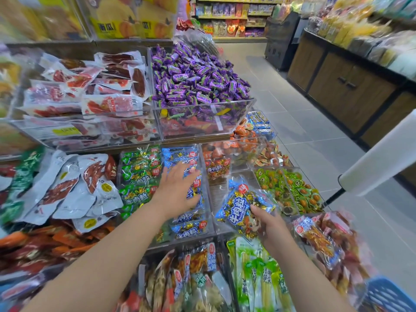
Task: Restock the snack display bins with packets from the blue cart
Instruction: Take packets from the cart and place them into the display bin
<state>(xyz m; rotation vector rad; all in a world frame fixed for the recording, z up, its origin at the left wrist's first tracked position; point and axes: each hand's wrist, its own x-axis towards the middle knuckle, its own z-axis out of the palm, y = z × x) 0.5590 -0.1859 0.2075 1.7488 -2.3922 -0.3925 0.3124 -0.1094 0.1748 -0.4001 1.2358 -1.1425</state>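
Blue packet point(243, 208): held just above the display, right of the bin of matching blue packets and over the part-bare compartment beside it.
Right hand point(270, 224): grips the packet by its near edge, thumb on top and fingers curled underneath.
Left hand point(177, 190): flat and spread, fingers straight, pressing on the blue packets already in the bin.
Bin point(209, 212): clear-walled, in the display's middle, between the green packets point(139, 167) and the orange packets point(217, 167).
Blue cart point(389, 296): only a corner shows, off the display's front right corner.
Step in hand: by my reading, flattening the stack to make room, then laying this packet in.
Doing it well: press the stack level, bring the packet over the wall label-up, and set it in line with the others; the film looks slippery, so seat it before letting go.
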